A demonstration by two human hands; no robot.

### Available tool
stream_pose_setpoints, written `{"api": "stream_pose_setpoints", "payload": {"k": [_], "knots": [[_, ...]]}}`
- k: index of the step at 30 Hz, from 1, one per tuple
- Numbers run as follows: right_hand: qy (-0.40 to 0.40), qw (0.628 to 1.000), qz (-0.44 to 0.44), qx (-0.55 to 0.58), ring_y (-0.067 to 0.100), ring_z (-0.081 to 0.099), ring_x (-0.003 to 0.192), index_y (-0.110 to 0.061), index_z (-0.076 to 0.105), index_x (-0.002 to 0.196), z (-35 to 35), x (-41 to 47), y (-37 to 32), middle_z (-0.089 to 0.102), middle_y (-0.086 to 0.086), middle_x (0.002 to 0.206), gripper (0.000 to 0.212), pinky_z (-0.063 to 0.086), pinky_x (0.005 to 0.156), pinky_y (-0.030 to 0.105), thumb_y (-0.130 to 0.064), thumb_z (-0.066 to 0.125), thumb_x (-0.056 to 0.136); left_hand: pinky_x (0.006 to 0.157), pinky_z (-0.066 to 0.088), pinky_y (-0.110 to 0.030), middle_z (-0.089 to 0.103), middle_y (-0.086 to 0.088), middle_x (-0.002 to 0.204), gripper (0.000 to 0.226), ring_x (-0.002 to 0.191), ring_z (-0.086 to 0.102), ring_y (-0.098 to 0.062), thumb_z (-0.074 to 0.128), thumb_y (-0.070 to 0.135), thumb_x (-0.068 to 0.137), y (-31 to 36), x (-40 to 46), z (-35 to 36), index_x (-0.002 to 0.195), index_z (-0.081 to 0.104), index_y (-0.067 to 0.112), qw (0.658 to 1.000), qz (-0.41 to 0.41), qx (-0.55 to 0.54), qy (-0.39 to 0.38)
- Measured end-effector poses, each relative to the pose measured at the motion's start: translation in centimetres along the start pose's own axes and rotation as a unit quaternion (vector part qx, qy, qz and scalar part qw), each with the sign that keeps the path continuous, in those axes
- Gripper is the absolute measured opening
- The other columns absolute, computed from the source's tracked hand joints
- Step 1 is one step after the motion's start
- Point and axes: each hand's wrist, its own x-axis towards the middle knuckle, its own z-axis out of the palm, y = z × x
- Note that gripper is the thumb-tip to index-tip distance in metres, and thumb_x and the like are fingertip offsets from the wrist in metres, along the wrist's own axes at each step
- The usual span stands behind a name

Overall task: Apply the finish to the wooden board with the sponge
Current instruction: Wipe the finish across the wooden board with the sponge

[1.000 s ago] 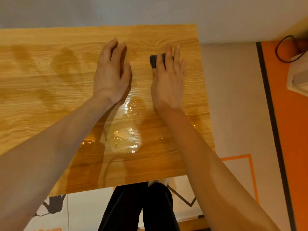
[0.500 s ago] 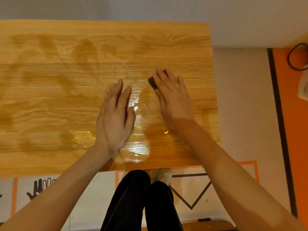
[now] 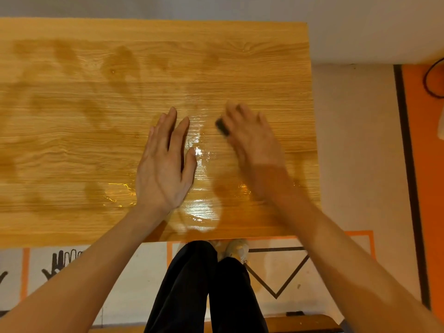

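Fingers of our left hand (image 3: 165, 169) lie straight and close together, palm down, flat on the wooden board (image 3: 96, 131), holding nothing. Our right hand (image 3: 252, 143) is blurred; its fingers (image 3: 234, 111) reach forward over a small dark sponge (image 3: 222, 127), which sits on the board under the fingertips, with only its left edge showing. We cannot tell whether those fingers curl round the sponge or just press it down. Both hands are near the right end of the board, a little apart, with a glossy wet patch of finish (image 3: 200, 207) between and below them, running toward the near edge. Darker, duller smears cover much of the board farther left and toward the far edge. Below the near edge we see our black trousers (image 3: 206, 289) and a pale shoe (image 3: 236, 248) on a light floor (image 3: 355, 145). On that floor are black hand-shaped outlines (image 3: 60, 261) at lower left, orange lines, and a dark V-shaped mark at right. An orange strip with a dark border runs down the right side, with a black cable (image 3: 430, 80) lying on it. No readable writing appears anywhere in view.
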Motion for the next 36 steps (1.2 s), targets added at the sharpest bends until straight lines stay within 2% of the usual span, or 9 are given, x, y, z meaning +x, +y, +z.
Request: {"api": "stream_pose_setpoints", "payload": {"k": [2,4,6,12,14,18,26,32,36], "knots": [[0.04,0.995,0.078,0.047,0.022,0.025,0.147,-0.013,0.037,0.147,-0.3,3.1,1.3,0.033,0.005,0.156,0.047,0.008,0.12,0.035,-0.013,0.047,0.101,0.129,0.013,-0.04,0.026,-0.013,0.166,0.054,0.156,0.019,-0.029,0.039,0.03,0.105,0.0,0.0,0.0,0.154,0.038,0.007,1.0,0.001,0.0,0.003],[0.061,0.989,0.121,0.063,0.02,0.018,0.149,-0.014,0.029,0.151,-0.3,3.3,0.6,0.025,0.004,0.159,0.047,0.005,0.121,0.033,-0.017,0.038,0.104,0.129,0.013,-0.041,0.026,-0.013,0.166,0.053,0.156,0.02,-0.029,0.038,0.03,0.105,0.0,-0.2,0.0,0.154,0.038,0.007,1.0,0.003,0.001,0.003],[0.062,0.988,0.13,0.044,0.022,0.016,0.149,-0.014,0.026,0.152,0.1,-0.3,-1.2,0.022,0.006,0.16,0.055,0.009,0.122,0.036,-0.01,0.046,0.101,0.129,0.013,-0.041,0.026,-0.013,0.166,0.053,0.156,0.02,-0.029,0.037,0.031,0.106,0.0,-0.2,-0.1,0.154,0.037,0.007,1.0,0.002,0.005,0.001],[-0.012,1.0,-0.018,0.022,0.031,0.029,0.144,-0.011,0.041,0.145,-1.1,-8.7,-0.9,0.035,0.012,0.154,0.055,0.02,0.119,0.046,-0.013,0.054,0.092,0.129,0.01,-0.038,0.024,-0.012,0.167,0.054,0.156,0.018,-0.029,0.036,0.031,0.106,0.0,-0.1,0.0,0.155,0.036,0.008,1.0,0.003,0.012,-0.003],[0.011,0.999,0.047,0.0,0.031,0.028,0.145,-0.011,0.038,0.146,-1.0,-4.4,1.2,0.034,0.012,0.155,0.067,0.015,0.117,0.044,0.0,0.064,0.086,0.129,0.011,-0.039,0.024,-0.012,0.167,0.054,0.156,0.018,-0.029,0.036,0.031,0.106,0.0,-0.1,0.0,0.155,0.036,0.008,1.0,0.005,0.014,-0.003],[0.065,0.978,0.197,0.03,0.023,0.017,0.149,-0.014,0.03,0.151,-0.9,1.3,3.7,0.023,0.006,0.16,0.048,0.006,0.121,0.039,-0.013,0.04,0.104,0.128,0.016,-0.044,0.024,-0.014,0.166,0.054,0.156,0.018,-0.031,0.039,0.029,0.105,0.0,-0.2,-0.1,0.155,0.036,0.008,1.0,0.007,0.012,-0.004],[0.041,0.993,0.11,-0.029,0.027,0.03,0.144,-0.011,0.038,0.147,-0.8,-11.2,0.5,0.035,0.009,0.155,0.075,0.022,0.116,0.043,0.001,0.072,0.081,0.123,0.024,-0.054,0.025,-0.014,0.166,0.055,0.155,0.019,-0.034,0.038,0.029,0.104,0.1,-0.1,0.0,0.154,0.036,0.007,1.0,-0.001,0.007,-0.01],[0.049,0.976,0.208,0.031,0.024,0.018,0.149,-0.015,0.03,0.151,-1.6,-1.0,5.5,0.024,0.005,0.16,0.047,0.008,0.121,0.039,-0.015,0.037,0.104,0.124,0.025,-0.051,0.024,-0.011,0.167,0.055,0.155,0.018,-0.031,0.036,0.033,0.105,0.0,-0.1,-0.2,0.155,0.035,0.01,1.0,-0.006,0.014,-0.014],[0.075,0.975,0.21,0.022,0.023,0.019,0.148,-0.014,0.032,0.15,-1.7,-8.9,3.8,0.026,0.007,0.159,0.055,0.01,0.122,0.039,-0.004,0.049,0.099,0.123,0.025,-0.052,0.024,-0.011,0.166,0.056,0.155,0.02,-0.031,0.037,0.034,0.104,0.1,-0.3,-0.2,0.154,0.035,0.009,1.0,-0.003,0.012,-0.015]]}}
